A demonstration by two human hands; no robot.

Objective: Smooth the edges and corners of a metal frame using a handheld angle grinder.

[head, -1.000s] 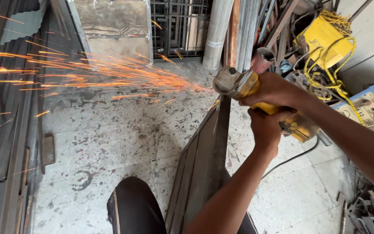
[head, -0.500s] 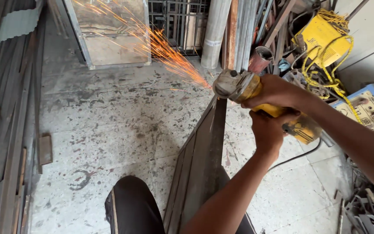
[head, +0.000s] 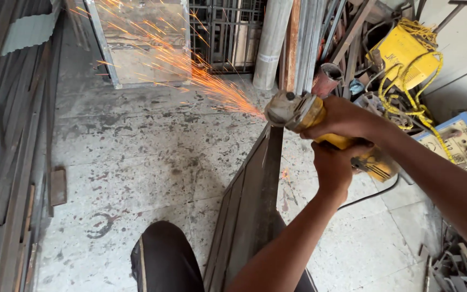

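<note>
Two hands on one tool, both closed tight.

Item: yellow angle grinder (head: pixel 320 121), running, its head at the top edge of an upright dark metal panel (head: pixel 249 216) that stands on the concrete floor (head: pixel 136 151) beside the person's knee (head: pixel 163 259).

Right hand (head: pixel 347 118): wrapped over the front of the grinder body, just behind the head, fingers curled shut.

Left hand (head: pixel 333 165): clenched around the rear grip from below, touching the right hand.

Hazards, as judged:
- Sparks (head: pixel 190 70) stream up and left toward the framed sheet (head: pixel 147 43) and grille; anything that burns there could catch.
- Bare hands and forearms sit close to the wheel; a snag on the thin panel edge could kick the grinder back at them.
- Panel looks steadied only by the leg; side pressure may tip it or make it chatter.
- Black cord (head: pixel 368 196) trails across the floor near the feet, a trip or pull risk.
- Yellow cable (head: pixel 406 97) and the welder box (head: pixel 463 143) crowd the right side.
</note>
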